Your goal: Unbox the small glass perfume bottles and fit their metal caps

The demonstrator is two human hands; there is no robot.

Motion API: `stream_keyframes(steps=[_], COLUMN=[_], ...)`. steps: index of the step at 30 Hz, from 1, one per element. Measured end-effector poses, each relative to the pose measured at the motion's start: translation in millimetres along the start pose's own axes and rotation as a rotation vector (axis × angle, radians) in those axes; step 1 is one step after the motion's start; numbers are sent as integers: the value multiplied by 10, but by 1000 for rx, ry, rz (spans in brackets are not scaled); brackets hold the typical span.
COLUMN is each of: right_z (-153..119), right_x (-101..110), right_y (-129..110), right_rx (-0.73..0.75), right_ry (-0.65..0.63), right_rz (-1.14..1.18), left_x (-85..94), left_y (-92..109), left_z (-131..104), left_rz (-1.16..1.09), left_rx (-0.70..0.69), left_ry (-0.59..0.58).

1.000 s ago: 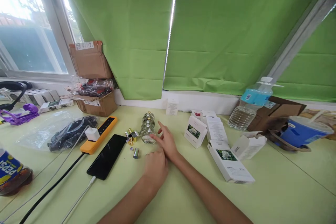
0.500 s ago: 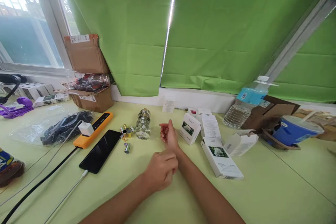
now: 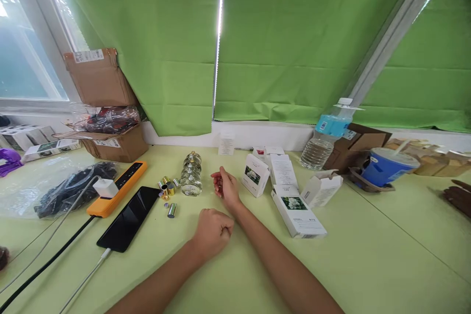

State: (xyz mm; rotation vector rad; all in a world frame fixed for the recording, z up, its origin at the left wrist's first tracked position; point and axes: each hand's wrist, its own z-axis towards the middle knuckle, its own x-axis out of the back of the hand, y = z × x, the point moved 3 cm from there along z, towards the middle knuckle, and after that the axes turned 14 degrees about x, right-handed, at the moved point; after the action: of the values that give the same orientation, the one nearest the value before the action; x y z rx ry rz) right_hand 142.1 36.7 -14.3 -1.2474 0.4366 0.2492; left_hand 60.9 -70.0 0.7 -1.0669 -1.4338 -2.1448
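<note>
My left hand (image 3: 213,230) is curled into a loose fist over the table, beside my right wrist. Nothing shows in it, though its palm side is hidden. My right hand (image 3: 225,187) lies palm turned inward, thumb up and fingers loosely bent, with nothing visible in it. Just left of it stand clear glass perfume bottles (image 3: 191,176) one behind another, with gold tops. Several gold and silver caps (image 3: 170,189) lie left of the bottles, and one silver cap (image 3: 172,210) lies nearer. To the right of my right hand a white box with a flower picture (image 3: 254,175) stands upright.
At right are a flat white box (image 3: 300,221), an opened white carton (image 3: 321,189), a water bottle (image 3: 318,149) and a blue cup (image 3: 388,169). At left lie a black phone (image 3: 128,218), an orange power strip (image 3: 119,189), bagged cable and a cardboard box (image 3: 117,144).
My left fist has moved off my right wrist, slightly down and left. The camera view has turned right, so the table things appear farther left. A brown object now shows at the right edge.
</note>
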Motion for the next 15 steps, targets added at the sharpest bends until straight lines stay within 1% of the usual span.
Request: stream_keyframes(steps=[4,6,7,8,10,12,14,15], right_z=[7,2,-3,-10,-25,-41,-51,-54], right_x=[3,-2,-6,-12,-26,-40,-50,-53], right_y=[7,-4,-14,-25,-46,-58,-63,-61], right_rx=[-13,-10,-6,-2,1,-7,-7,-2], right_ry=[-18,-25,-26,-28,-34,-48,-59,-65], right_rz=[-16,-28,-36,-47,-72,-96,-114,-120], left_x=[78,144,189,242,408,637,908,1050], left_y=[9,87,168,287,616,1026,1427,1585], left_z=[-13,-19,-20,-25,-59,-149,-288,-347], left_rz=[-5,12,7,-16,-130,-228,-257,-252], left_rx=[30,-7,-44,-111,-277,-494,-724,-751], left_ry=[41,75,100,117,202,287,318,320])
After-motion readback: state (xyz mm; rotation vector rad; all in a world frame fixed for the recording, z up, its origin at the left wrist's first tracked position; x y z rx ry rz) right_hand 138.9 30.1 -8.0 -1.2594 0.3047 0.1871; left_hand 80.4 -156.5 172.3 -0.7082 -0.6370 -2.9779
